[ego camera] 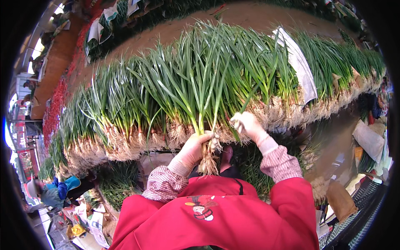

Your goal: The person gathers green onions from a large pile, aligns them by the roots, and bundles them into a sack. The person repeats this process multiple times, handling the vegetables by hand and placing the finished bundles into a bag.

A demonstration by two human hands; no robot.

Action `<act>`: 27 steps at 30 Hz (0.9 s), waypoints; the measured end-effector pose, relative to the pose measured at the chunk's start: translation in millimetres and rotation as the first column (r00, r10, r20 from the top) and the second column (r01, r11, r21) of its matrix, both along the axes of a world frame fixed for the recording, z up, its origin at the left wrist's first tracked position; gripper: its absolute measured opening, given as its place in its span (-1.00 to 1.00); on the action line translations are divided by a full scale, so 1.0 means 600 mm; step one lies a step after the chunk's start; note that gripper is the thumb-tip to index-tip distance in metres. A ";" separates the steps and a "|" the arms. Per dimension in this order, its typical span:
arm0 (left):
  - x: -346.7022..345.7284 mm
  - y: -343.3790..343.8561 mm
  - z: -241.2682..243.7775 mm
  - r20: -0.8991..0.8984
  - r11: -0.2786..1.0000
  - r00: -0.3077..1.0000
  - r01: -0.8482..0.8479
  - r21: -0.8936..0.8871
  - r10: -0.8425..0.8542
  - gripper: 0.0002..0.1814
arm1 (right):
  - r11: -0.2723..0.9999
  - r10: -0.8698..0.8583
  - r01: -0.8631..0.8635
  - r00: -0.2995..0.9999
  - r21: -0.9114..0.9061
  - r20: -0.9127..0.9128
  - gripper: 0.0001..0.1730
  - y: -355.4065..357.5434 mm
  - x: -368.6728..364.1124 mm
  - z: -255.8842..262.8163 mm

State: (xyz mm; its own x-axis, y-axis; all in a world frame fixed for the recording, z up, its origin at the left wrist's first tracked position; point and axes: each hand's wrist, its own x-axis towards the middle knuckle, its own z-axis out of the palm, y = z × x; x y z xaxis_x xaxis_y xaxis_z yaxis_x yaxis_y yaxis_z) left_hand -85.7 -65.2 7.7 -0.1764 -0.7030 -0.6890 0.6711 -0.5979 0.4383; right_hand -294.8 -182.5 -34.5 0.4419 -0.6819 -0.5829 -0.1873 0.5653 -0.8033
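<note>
My left hand (197, 146), in a pale glove, grips a small bunch of green garlic plants (200, 115) low on the stems. The bunch stands upright before my red apron, its pale roots (208, 164) hanging below my fingers. To the right of it, my gloved right hand (248, 126) is closed on a green leaf (249, 100) that sticks out above and below the fist. Just beyond both hands runs a long row of green garlic (187, 75), packed side by side with leaves pointing away and roots toward me.
A white sack (297, 64) lies across the row at right. Loose green leaves (118, 187) lie low on both sides of me. Another person (62, 187) works at far left, near red scraps (56, 109) on the ground. Wet brown floor (250, 14) stretches behind the row.
</note>
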 end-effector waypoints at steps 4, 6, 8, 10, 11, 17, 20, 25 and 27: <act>0.020 0.009 -0.034 -0.130 0.987 0.984 0.138 0.086 -0.126 -0.66 | 0.976 0.207 -0.214 0.968 0.036 0.142 -0.67 0.080 0.029 0.054; 0.018 0.014 -0.043 -0.018 0.979 0.986 0.167 0.119 -0.167 -0.67 | 0.940 0.301 -0.297 0.954 -0.169 -0.003 -0.74 0.112 0.073 0.045; 0.027 0.020 -0.053 0.033 0.966 0.968 0.243 0.087 -0.247 -0.69 | 0.402 0.118 -0.644 0.742 -0.651 -0.660 -0.84 0.116 0.071 0.033; 0.045 0.017 -0.038 0.071 0.982 0.983 0.160 0.105 -0.167 -0.69 | 0.315 0.085 -0.734 0.653 -0.601 -0.753 -0.77 0.124 0.000 -0.041; 0.057 0.017 -0.036 0.048 0.991 0.993 0.104 0.087 -0.108 -0.69 | 0.401 0.234 -0.844 0.470 -0.356 -0.851 -0.73 0.133 -0.041 -0.042; 0.057 0.003 -0.060 0.177 0.996 0.982 0.062 0.064 -0.073 -0.75 | 0.298 0.255 -0.669 0.743 -0.681 -0.618 -0.25 0.174 0.013 0.141; 0.013 -0.011 -0.066 0.020 0.992 1.000 -0.003 0.124 0.000 -0.81 | 0.053 0.232 -0.513 0.841 -0.857 -0.489 -0.52 0.190 0.099 0.111; 0.070 0.008 -0.081 0.141 0.998 0.989 -0.048 0.029 0.044 -0.83 | 0.961 0.267 -0.227 0.907 -0.158 0.324 -0.89 0.153 0.037 0.232; 0.097 0.006 -0.001 0.157 0.986 0.981 -0.095 -0.136 0.116 -0.79 | 0.973 0.187 -0.220 0.927 0.068 0.324 -0.81 0.153 -0.055 0.183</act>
